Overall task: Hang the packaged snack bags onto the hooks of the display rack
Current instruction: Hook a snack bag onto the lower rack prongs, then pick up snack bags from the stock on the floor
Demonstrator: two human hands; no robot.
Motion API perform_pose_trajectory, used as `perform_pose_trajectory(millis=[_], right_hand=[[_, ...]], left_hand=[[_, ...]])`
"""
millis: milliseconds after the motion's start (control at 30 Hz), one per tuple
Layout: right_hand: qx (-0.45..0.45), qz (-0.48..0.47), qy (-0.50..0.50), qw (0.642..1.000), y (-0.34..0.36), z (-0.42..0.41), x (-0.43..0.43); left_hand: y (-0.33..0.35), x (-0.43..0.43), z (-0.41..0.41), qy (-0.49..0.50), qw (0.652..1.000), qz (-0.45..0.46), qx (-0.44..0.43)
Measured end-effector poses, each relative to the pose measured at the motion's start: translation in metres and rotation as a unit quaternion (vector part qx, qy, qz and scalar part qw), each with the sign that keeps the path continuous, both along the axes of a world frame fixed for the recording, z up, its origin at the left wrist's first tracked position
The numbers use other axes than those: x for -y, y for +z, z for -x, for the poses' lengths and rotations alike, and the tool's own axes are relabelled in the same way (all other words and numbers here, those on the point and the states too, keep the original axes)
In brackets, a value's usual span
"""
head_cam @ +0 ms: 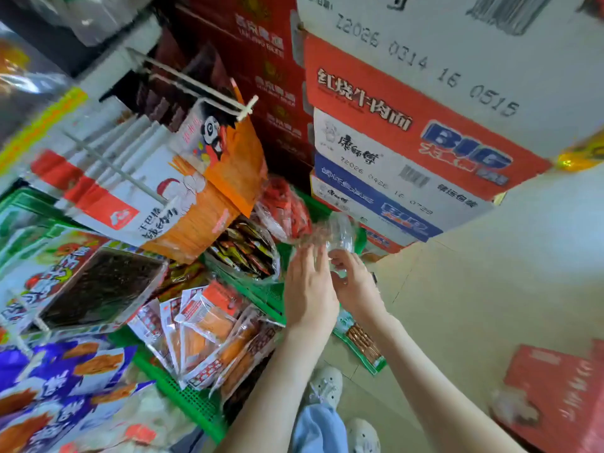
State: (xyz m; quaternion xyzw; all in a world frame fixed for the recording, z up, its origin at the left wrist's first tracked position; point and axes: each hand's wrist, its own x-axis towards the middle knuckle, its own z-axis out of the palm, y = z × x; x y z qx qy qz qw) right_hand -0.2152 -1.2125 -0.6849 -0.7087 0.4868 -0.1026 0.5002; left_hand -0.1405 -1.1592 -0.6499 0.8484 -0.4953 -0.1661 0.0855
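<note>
Clear plastic bag [336,230] motion-blurred, contents unreadable; green snack packet [362,348] half hidden behind right forearm [418,364]; red carton [555,393] cropped at frame edge.

Top carton [425,103]: stamped "72026 0314 16 0515"; printed "红烧牛肉面" and "BIG". Second carton [369,158]: printed "康師傅"; stamped "72026 0426 16", remaining digits blurred.

Both bare forearms are stretched forward from the lower edge, side by side. The left hand [310,289] is seen from the back, fingers straight and close together, with the tips laid against a clear plastic bag [340,230]. The right hand [354,282] is set just beside it, with its fingers curled on that bag.
</note>
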Motion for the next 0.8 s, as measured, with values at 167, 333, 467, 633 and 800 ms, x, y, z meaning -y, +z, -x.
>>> perform_pose_trajectory(millis=[167, 333, 467, 633, 800], right_hand=[[-0.047, 0.014, -0.018, 0.999, -0.077, 0.087, -0.037], [-0.132, 0.009, -0.038, 0.991, -0.187, 0.165, -0.063], [-0.232, -0.035, -0.019, 0.972, -0.298, 0.189, -0.060], [-0.275, 0.002, 0.007, 0.961, -0.438, 0.164, -0.026], [-0.299, 0.006, 0.041, 0.953, -0.481, 0.164, -0.038]], left_hand=[[-0.071, -0.024, 0.070, -0.036, 0.992, -0.088, -0.084], [-0.192, -0.049, 0.116, -0.012, 0.984, -0.149, -0.101], [-0.306, -0.069, 0.136, 0.007, 0.970, -0.202, -0.135], [-0.422, -0.084, 0.138, 0.026, 0.959, -0.230, -0.165], [-0.454, -0.092, 0.128, 0.031, 0.963, -0.241, -0.119]])
